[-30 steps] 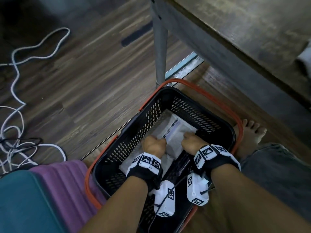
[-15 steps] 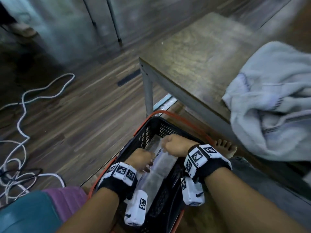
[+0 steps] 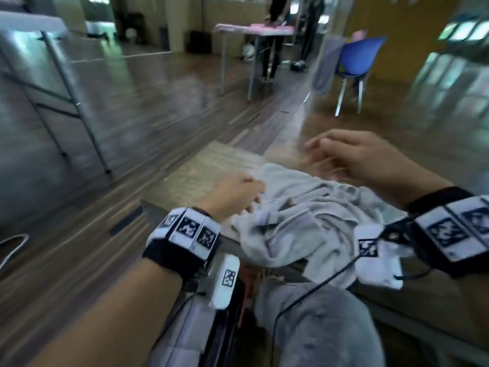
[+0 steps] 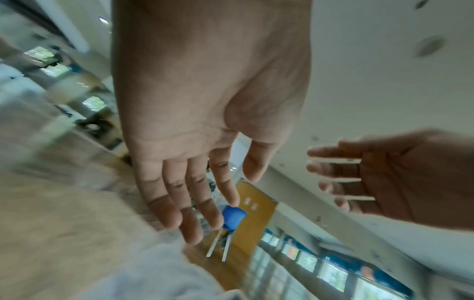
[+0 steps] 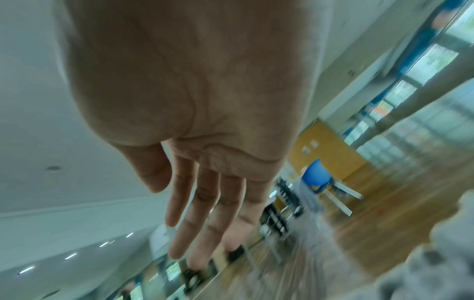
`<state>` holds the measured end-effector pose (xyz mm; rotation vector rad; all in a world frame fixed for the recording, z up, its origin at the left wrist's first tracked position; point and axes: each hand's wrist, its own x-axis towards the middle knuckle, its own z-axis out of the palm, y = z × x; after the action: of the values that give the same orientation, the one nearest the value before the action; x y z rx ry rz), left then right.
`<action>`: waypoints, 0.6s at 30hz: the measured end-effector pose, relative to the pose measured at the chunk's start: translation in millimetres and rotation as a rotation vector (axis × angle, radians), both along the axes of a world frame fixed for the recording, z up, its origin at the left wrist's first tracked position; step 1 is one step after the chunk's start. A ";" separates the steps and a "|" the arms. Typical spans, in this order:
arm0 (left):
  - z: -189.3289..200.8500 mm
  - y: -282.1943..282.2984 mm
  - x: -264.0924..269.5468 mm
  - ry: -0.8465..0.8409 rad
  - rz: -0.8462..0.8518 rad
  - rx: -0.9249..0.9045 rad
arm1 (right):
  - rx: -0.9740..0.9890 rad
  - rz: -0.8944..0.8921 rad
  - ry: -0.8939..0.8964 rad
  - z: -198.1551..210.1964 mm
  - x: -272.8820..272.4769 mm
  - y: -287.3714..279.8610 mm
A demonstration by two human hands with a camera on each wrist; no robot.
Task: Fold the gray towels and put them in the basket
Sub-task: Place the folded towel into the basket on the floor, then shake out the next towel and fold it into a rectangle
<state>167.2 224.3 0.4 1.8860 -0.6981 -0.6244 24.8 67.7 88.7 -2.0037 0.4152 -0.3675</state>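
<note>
Both hands — left hand point(image 3: 235, 194), right hand point(image 3: 354, 157) — spread above crumpled gray towel point(image 3: 299, 223).

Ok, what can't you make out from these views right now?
- Basket: head view shows only a dark sliver by the left forearm; contents hidden.
- Left hand fingertips: blurred in head view; contact with the crumpled gray towel unclear.
- Right hand: motion-smeared; seems above the towel.
- Towel in both wrist views: only a blurred corner.

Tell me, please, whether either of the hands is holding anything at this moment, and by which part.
Nothing is held: the left hand and right hand are both open above the crumpled gray towel.
</note>
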 end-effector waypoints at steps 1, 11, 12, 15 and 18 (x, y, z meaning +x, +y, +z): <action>14.8 -19.7 -8.2 -0.050 -0.076 0.020 | 0.001 -0.071 -0.024 9.0 -22.3 -16.8; 1.6 -180.7 -78.6 -0.594 -0.516 0.535 | -0.130 -0.320 0.222 -76.9 -155.9 -124.5; -9.8 -187.1 -80.0 -0.628 -0.488 0.580 | -0.153 -0.300 0.234 -90.7 -158.9 -127.4; -47.7 -208.5 -79.7 -0.701 -0.407 0.628 | -0.175 -0.238 0.264 -124.7 -161.8 -133.0; -67.0 -221.1 -70.9 -0.822 -0.327 0.567 | -0.176 -0.221 0.284 -151.3 -160.3 -141.3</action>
<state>96.3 3.2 -66.6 2.6065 -1.4950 -0.2192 -135.5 -73.6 -62.6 -2.1961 0.8111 -0.2617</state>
